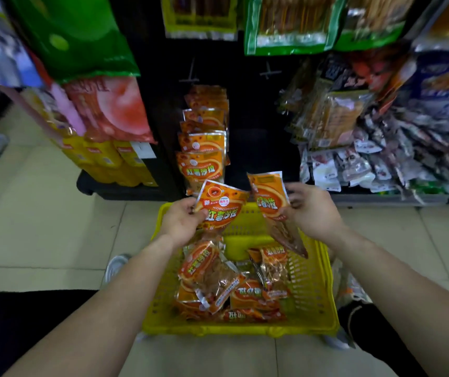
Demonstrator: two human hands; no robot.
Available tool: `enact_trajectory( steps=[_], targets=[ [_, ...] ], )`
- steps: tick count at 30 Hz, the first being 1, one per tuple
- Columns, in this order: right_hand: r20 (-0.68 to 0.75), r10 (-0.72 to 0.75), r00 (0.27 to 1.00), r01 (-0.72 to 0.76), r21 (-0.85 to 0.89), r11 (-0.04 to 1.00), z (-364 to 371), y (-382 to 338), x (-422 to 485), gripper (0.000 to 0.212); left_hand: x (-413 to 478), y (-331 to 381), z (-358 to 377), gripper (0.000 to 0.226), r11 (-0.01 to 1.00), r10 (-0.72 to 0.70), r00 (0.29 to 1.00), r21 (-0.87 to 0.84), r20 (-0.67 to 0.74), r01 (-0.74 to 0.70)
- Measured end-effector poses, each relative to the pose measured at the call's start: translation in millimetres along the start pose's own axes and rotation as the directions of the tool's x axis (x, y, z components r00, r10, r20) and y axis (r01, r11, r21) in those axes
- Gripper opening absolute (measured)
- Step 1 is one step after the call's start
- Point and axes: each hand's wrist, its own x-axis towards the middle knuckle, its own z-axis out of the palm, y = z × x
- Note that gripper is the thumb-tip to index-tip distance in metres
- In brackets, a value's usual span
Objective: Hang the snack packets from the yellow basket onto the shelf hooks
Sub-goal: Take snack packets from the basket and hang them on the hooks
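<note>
A yellow basket (318, 300) stands on the floor in front of me with several orange snack packets (212, 276) lying in it. My left hand (181, 221) grips one orange packet (222, 206) by its left edge, above the basket's far rim. My right hand (310, 210) pinches a second orange packet (271, 202), which hangs tilted over the basket. Straight ahead, a column of the same orange packets (203, 140) hangs on a shelf hook. To its right a bare hook (268, 72) juts from the dark back panel.
Green packets (286, 25) hang above, red and yellow ones (109, 112) on the left, mixed bagged snacks (381, 148) on the right. The shelf base (125, 190) is low and dark. Pale floor tiles (41, 213) surround the basket. My knees flank it.
</note>
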Motion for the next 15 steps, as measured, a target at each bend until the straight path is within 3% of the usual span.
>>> enact_trajectory(
  steps=[2,5,11,15],
  targets=[
    [0.026,-0.026,0.999,0.023,0.116,0.993,-18.4,-19.2,-3.3,0.025,-10.6,23.1,-16.6,0.015,0.999,0.049,0.999,-0.008,-0.006,-0.049],
    [0.053,-0.088,0.995,0.069,0.293,0.954,-46.3,-50.5,-9.0,0.016,-28.7,51.6,-43.9,0.007,0.991,0.115,0.993,-0.066,0.016,-0.113],
    [0.048,-0.198,0.979,0.155,0.453,0.878,-77.0,-86.1,-18.3,0.017,-56.9,82.1,-76.4,0.009,0.950,0.233,0.970,-0.198,-0.067,-0.242],
    [0.017,-0.152,0.988,0.119,0.540,0.833,-67.5,-89.8,-15.8,0.032,-56.8,84.9,-72.1,0.012,0.919,0.224,0.962,-0.295,-0.154,-0.261]
  ],
)
